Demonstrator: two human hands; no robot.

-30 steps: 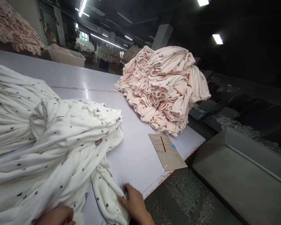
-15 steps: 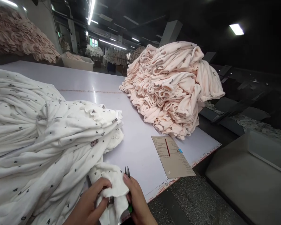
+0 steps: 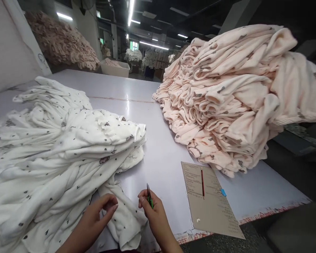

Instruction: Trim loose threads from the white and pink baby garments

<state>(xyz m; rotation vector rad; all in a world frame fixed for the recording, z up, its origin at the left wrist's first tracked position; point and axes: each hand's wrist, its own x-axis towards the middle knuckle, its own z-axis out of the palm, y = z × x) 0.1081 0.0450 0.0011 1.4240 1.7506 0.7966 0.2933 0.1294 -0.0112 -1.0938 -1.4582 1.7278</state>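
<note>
My right hand (image 3: 154, 211) is closed round a small pair of thread snips (image 3: 149, 197) with dark pointed blades and a green handle, the tips up. To its left, my left hand (image 3: 101, 211) has thumb and fingertips drawn together in a pinch; anything between them is too small to make out. A loose end of white printed fabric (image 3: 127, 225) lies between and below the hands, hanging toward the table's near edge. It runs from the large bunched heap of white fabric (image 3: 76, 151) with small dark prints at the left.
A tall heap of pink printed fabric (image 3: 221, 98) stands on the white table (image 3: 160, 168) at the right. Nearer lies a brown printed card (image 3: 213, 211) with a red pencil (image 3: 202, 182) on it. A pale bin (image 3: 116, 69) and more fabric piles stand behind.
My hands have moved apart and let go of the white fabric end, which now lies lower. The snips stay in my right hand. The view has shifted, bringing the pink heap closer.
</note>
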